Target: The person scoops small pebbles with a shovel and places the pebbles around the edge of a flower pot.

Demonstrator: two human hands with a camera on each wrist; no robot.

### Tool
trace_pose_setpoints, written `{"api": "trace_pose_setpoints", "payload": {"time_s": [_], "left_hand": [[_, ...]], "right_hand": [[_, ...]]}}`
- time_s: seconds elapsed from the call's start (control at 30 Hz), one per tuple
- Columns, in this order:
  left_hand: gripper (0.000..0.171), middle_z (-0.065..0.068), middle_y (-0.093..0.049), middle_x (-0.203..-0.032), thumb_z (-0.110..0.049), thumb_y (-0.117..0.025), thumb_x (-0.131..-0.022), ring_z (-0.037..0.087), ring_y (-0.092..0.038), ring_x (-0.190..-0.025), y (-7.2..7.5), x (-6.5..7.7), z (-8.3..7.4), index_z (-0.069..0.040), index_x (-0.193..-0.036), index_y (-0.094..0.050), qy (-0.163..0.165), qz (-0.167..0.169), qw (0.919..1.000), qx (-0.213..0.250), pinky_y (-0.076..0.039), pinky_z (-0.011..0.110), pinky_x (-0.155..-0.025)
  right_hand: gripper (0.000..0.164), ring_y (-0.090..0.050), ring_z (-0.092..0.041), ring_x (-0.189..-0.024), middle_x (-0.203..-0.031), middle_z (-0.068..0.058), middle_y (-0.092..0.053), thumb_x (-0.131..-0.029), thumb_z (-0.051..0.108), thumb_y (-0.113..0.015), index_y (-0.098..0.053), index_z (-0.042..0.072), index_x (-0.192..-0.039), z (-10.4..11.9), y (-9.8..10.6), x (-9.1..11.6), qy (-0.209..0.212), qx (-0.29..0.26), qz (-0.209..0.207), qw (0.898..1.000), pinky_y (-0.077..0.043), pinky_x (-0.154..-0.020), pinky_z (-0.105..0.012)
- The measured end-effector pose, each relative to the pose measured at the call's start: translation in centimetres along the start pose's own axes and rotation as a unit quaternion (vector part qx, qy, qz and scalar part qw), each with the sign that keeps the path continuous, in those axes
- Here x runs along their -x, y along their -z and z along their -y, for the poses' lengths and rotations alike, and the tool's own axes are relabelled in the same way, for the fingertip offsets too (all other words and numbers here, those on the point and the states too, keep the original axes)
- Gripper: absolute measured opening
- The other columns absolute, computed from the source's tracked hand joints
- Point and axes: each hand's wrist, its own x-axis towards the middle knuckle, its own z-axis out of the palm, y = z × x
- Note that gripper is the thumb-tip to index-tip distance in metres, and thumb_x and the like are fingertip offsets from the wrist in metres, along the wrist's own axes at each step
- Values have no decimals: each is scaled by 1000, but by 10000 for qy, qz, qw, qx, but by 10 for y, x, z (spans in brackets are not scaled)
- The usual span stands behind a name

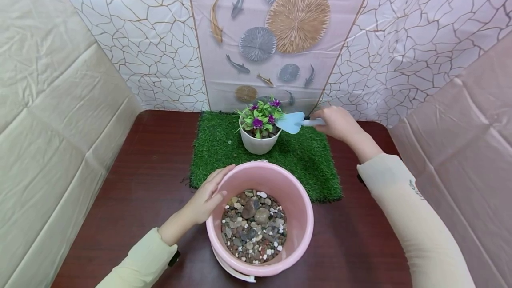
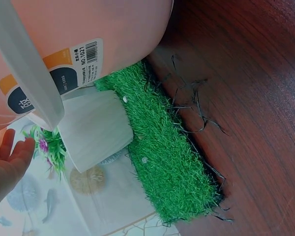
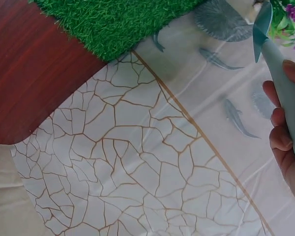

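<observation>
My right hand [image 1: 336, 122] grips the handle of a light blue garden trowel [image 1: 291, 123]. The trowel's blade is at the right rim of a white flowerpot [image 1: 260, 145], which holds a leafy plant with purple flowers [image 1: 262, 117] and dark pebbles round its base. At the near side, my left hand [image 1: 206, 197] holds the left rim of a pink bucket [image 1: 298, 203], thumb over the edge and fingers along the outside. Mixed pebbles [image 1: 252, 239] and two larger stones cover the bucket's bottom. The right wrist view shows fingers wrapped round the trowel handle [image 3: 284, 93].
Under the flowerpot lies a green turf mat [image 1: 218, 146] on a dark red-brown table [image 1: 160, 154]. The bucket's white handle [image 1: 232, 270] hangs down at its front left. Patterned cloth [image 1: 160, 34] hangs behind, with beige cloth on both sides.
</observation>
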Motion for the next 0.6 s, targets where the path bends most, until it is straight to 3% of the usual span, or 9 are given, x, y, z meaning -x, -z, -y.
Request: {"api": "trace_pose_setpoints", "payload": {"time_s": [0.33,0.6], "left_hand": [[61,21,-46,-136,1,-46,-85,35,-44,-125,-2,0,0,2,-144,-32,51,77,10000,32,-36,56,-103],[61,21,-45,-138,2,-45,-84,35,-43,-126,-1,-1,-1,4,-143,-32,-24,46,10000,41,-36,56,-102]], "right_hand": [[21,-64,-30,-74,-90,-16,-71,-81,7,-66,-71,2,-101,-2,12,38,97,-335,-425,9985,-49,-67,-46],[20,-50,-12,-61,-84,-7,-71,-80,6,-68,-73,5,-99,27,29,66,339,-917,-827,9918,-41,-56,-28]]}}
